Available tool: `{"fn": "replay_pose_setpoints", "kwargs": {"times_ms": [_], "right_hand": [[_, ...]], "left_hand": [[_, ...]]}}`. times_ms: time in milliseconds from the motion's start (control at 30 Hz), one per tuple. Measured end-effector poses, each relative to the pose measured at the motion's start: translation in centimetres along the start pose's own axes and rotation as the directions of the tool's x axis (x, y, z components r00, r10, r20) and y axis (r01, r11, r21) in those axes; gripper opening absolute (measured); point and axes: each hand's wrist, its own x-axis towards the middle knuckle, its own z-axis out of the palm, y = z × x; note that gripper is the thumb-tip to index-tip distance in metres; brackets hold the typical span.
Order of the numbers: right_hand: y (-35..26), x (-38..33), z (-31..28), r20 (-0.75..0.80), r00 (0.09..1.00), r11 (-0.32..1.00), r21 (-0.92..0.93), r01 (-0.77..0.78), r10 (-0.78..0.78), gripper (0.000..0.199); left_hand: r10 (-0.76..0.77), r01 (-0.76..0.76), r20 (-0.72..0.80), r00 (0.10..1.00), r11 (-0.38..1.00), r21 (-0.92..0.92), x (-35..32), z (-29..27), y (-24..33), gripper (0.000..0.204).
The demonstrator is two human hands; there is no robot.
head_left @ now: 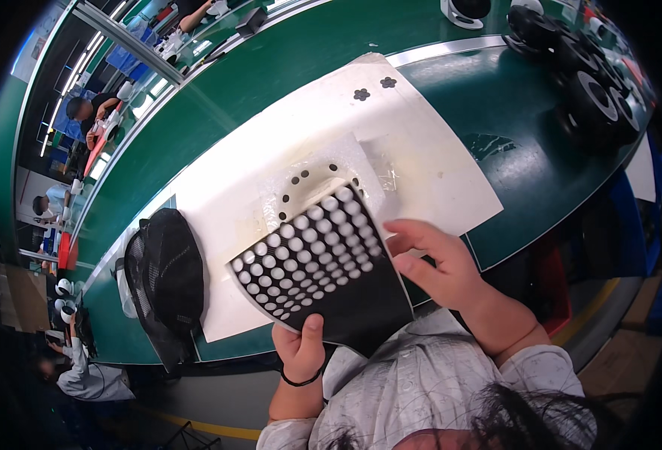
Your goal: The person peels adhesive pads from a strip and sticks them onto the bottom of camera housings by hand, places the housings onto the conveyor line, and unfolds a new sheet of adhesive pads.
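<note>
A black sheet (357, 311) with rows of white round spots is tilted up in front of me. My left hand (301, 352) grips its lower left edge, thumb on top. By the sheet's right edge is my right hand (440, 262), its thumb and forefinger apart and nothing visible between them. Whether the fingertips touch the edge, I cannot tell. Behind the sheet, partly hidden by it, a pale translucent piece (361, 154) lies on a white board (233, 187). Several small black dots (305, 173) form a curve on it.
Two black flower-shaped pieces (361, 94) lie on the board's far part. A black mesh bag (170, 262) sits at the left. Several black round parts with white rings (597, 97) crowd the green table's (451, 67) right end. Other people (94, 116) work at far left.
</note>
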Motion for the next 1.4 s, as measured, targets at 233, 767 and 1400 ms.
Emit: {"fn": "replay_pose_setpoints", "kwargs": {"times_ms": [233, 767, 1400], "right_hand": [[0.2, 0.1, 0.0, 0.151, 0.953, 0.816, 0.492, -0.303, 0.263, 0.029], [0.7, -0.1, 0.1, 0.110, 0.974, 0.947, 0.233, -0.220, 0.200, 0.021], [0.2, 0.5, 0.4, -0.034, 0.999, 0.980, -0.195, 0.025, -0.032, 0.029]], "left_hand": [[-0.049, 0.048, 0.021, 0.999, 0.997, 0.057, 0.3, 0.5, 0.5, 0.043], [-0.068, 0.059, 0.057, 0.996, 0.988, 0.144, 0.3, 0.5, 0.9, 0.037], [-0.039, 0.035, 0.017, 0.999, 0.979, 0.202, 1.5, 1.3, 1.2, 0.019]]}}
